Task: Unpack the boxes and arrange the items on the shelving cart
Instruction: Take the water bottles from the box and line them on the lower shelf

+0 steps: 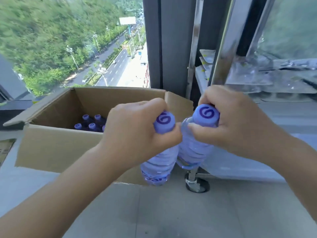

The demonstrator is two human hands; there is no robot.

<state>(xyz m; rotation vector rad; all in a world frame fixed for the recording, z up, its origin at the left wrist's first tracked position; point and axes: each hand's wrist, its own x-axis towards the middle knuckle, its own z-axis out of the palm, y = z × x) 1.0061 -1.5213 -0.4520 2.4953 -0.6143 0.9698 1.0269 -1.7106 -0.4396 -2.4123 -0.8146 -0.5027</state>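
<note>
Two bottles up in the air, one per hand, held side by side in front of the open cardboard box [56,145]. Left hand [137,133] has its fingers curled round the neck of the left bottle [159,162], just under the cap; the bottle hangs upright below the fist. Right hand [231,121] grips the right bottle [192,152] the same way, fingers wrapped at the neck, thumb across the front. The two bottles hang close together, perhaps touching at the shoulders, though motion blur makes that hard to settle.

Both bottles are clear, ribbed plastic with a bluish-purple tint and wide lilac caps carrying a dark purple swirl mark. The left one shows part of a label low on its body, unreadable.

More bottles of the same kind [91,123] stand upright inside the box, only their caps showing. The metal shelving cart [221,54] stands just right of the box, one caster wheel [197,183] on the grey floor below the right bottle. Clear plastic packets [267,78] lie on a cart shelf.
</note>
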